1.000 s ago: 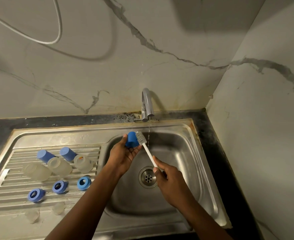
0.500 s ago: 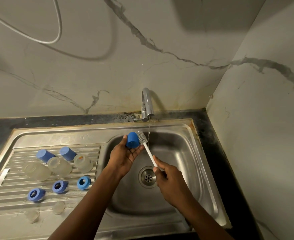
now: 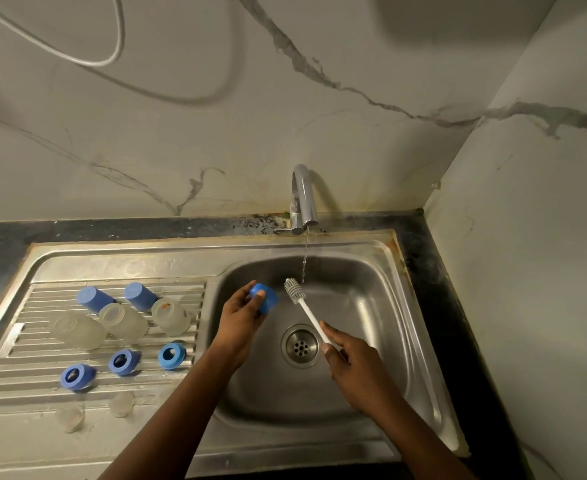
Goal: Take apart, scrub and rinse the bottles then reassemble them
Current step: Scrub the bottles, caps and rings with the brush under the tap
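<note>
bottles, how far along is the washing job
Disassembly looks done: three bottle bodies, three blue rings and two blue caps lie unassembled on the drainboard. In hand: the left hand holds a third blue cap, the right hand the brush, by the running tap. Whether the drained parts are scrubbed is unclear; reassembly remains.

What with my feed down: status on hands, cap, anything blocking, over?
Left hand grips blue cap over sink. Right hand grips brush, bristles just off the cap, beside running water. Nothing blocking.
</note>
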Demonstrator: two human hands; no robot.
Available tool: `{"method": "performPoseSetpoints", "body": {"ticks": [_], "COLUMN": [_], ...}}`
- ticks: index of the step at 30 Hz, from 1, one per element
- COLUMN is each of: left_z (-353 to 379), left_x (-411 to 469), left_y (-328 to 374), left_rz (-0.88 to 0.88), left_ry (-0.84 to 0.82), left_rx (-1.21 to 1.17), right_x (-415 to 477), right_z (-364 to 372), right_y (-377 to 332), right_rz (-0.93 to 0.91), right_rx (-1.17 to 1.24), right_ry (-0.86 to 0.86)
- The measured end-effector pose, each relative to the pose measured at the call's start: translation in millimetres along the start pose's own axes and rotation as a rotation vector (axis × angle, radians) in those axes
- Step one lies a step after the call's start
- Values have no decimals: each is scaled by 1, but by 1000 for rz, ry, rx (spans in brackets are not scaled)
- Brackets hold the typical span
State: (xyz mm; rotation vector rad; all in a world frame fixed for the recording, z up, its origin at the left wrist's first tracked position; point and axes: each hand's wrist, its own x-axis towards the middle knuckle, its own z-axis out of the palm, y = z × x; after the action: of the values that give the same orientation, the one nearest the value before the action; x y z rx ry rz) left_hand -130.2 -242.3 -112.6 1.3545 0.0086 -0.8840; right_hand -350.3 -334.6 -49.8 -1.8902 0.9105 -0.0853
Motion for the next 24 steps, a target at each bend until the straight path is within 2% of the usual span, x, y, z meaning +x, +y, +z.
{"method": "performPoseSetpoints", "body": {"ticks": [3,6,13,24], "left_z": [-13,-18,-22,-23], "left_x": [13,29,79,115], "left_y": [-21,-38,-69,-90], "left_rz": [122,181,151,22], "left_ry": [92,196,319,276], "left_rx": [388,594,816,1015], "right_x": [-4,-5,6,28], "right_z": [0,0,5,10], "right_y": [10,18,25,17], "right_rz": [20,21,78,63], "right_rx": [35,36,10,-18], "right_ry": [-27,-42,-98,-147]}}
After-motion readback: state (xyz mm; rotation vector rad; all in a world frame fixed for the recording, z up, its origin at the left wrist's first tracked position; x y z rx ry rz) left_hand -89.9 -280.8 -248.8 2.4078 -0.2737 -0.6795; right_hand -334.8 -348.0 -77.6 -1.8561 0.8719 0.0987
